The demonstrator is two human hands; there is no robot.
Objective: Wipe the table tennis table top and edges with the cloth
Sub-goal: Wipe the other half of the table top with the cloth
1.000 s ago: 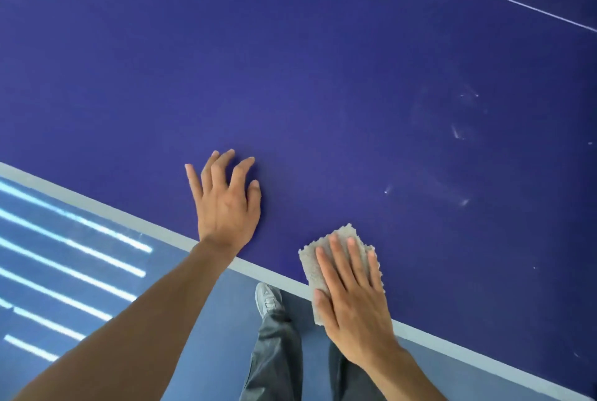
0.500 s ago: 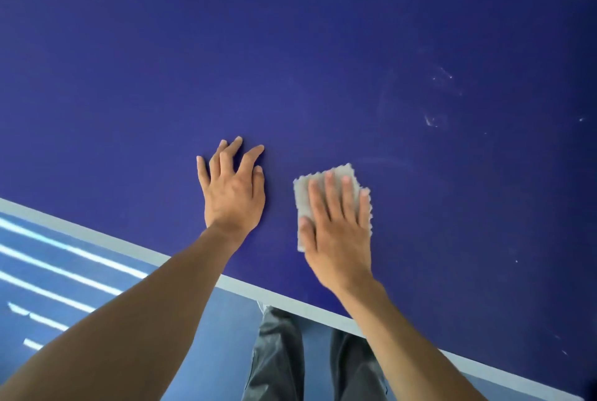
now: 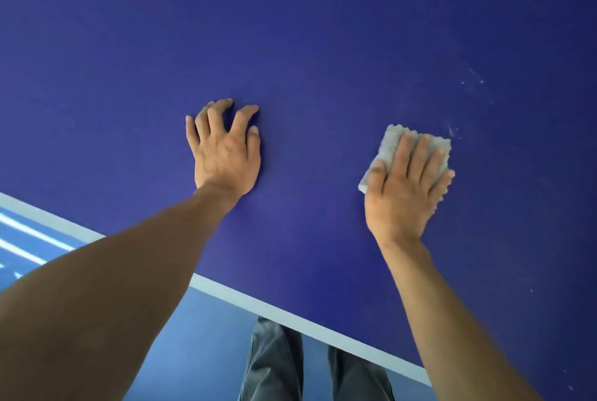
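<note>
Pressing cloth (image 3: 391, 141) on blue table top (image 3: 323, 45); faint smears (image 3: 475, 76), perhaps dust; blue floor (image 3: 200, 339).

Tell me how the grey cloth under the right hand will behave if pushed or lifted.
The small grey cloth with zigzag edges looks thin and soft, so it would probably flop when lifted. Pressed flat by the right hand on the smooth blue table top, it likely slides easily.

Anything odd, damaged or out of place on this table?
Only faint pale scuffs on the blue table top, just beyond the cloth under the flat right hand. They may be unwiped smears rather than damage. Nothing else stands out.
</note>
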